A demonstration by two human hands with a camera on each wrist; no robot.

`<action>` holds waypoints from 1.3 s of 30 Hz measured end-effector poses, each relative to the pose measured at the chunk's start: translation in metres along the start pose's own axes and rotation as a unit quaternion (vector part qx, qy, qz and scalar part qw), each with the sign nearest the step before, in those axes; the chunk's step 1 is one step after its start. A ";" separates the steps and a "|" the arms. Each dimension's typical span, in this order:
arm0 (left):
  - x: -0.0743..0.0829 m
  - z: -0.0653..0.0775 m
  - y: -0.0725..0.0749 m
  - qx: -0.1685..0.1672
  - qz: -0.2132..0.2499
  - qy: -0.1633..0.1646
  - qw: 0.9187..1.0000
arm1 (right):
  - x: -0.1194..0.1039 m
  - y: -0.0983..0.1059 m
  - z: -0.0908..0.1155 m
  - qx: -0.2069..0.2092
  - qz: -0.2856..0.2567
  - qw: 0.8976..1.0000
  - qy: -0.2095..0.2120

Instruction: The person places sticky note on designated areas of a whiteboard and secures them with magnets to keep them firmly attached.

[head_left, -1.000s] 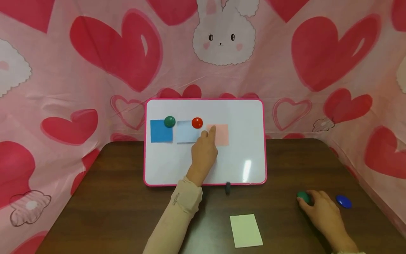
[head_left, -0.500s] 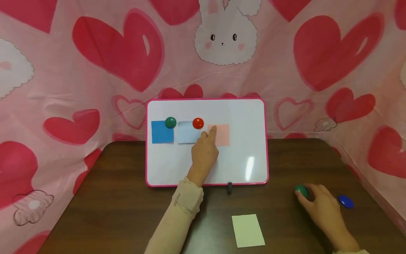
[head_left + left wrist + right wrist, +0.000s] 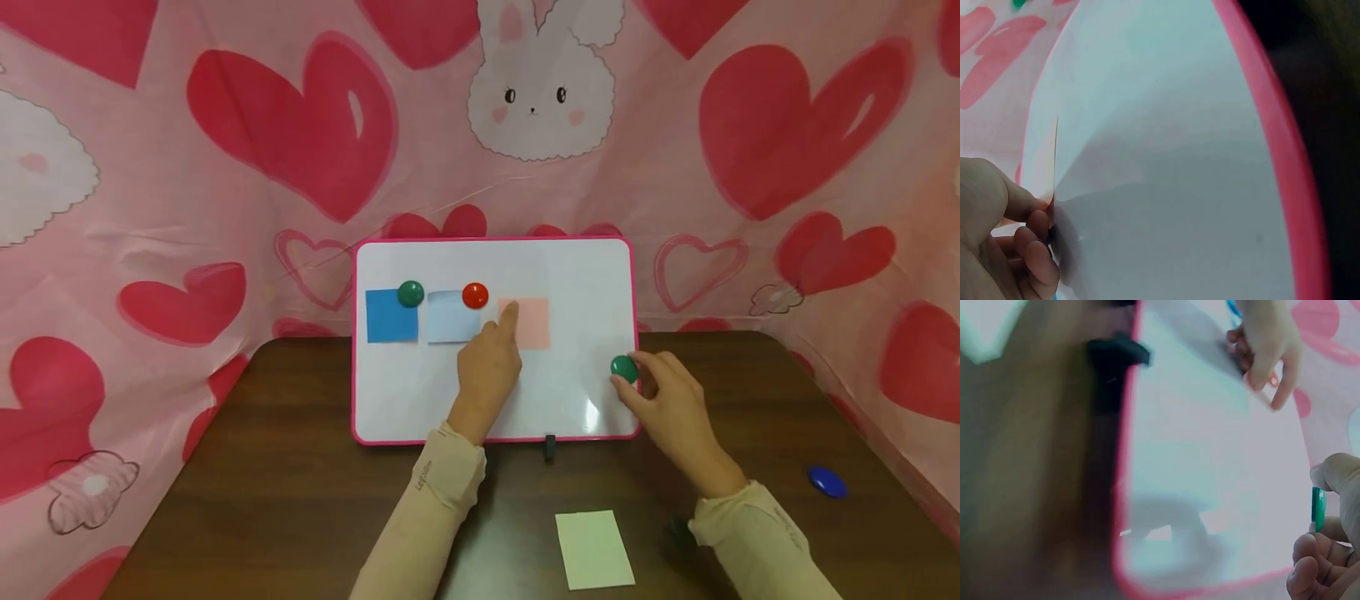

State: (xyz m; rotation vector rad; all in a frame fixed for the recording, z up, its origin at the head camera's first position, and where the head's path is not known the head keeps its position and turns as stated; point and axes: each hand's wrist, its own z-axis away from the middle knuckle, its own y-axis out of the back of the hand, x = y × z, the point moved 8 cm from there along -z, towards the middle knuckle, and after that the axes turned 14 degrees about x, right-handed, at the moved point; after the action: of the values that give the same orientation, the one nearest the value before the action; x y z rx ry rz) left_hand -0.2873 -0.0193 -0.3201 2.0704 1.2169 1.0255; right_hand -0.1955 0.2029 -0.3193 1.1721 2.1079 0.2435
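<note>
A small pink paper note (image 3: 534, 325) lies against the upright whiteboard (image 3: 577, 392). My left hand (image 3: 489, 358) presses the note's upper left part with an extended index finger, the other fingers tucked in. From the left wrist view, the edge of this paper note (image 3: 1049, 162) stands slightly off the board. My right hand (image 3: 675, 404) pinches a round green magnet (image 3: 622, 368) by its rim, in front of the board's right edge. The right wrist view shows the magnet (image 3: 1318, 509) edge-on between thumb and fingers.
On the board, a green magnet (image 3: 410, 293) overlaps a blue note (image 3: 392, 318) and a red magnet (image 3: 476, 295) overlaps a pale blue note (image 3: 452, 321). A black clip (image 3: 550, 448) grips the lower edge. A pale green note (image 3: 595, 550) and blue magnet (image 3: 827, 482) lie on the table.
My right hand has lifted the green magnet off the table and carried it up and left to the whiteboard's right edge. My left hand stays on the pink note.
</note>
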 end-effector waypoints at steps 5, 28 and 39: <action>0.000 0.000 -0.001 0.009 0.005 -0.003 1.000 | -0.019 -0.032 -0.027 -0.018 -0.014 1.000 -0.017; 0.000 -0.003 -0.004 -0.015 0.018 0.012 1.000 | -0.047 -0.103 -0.073 -0.013 0.020 0.999 -0.032; -0.003 -0.002 -0.005 -0.016 0.003 0.007 1.000 | -0.047 -0.110 -0.067 0.009 0.029 0.999 -0.014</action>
State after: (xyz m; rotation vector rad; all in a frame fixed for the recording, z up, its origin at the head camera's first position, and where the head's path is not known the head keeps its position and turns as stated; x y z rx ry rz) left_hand -0.2917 -0.0194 -0.3236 2.0480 1.1944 1.0567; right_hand -0.2974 0.1132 -0.2985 1.2421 2.0578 0.2335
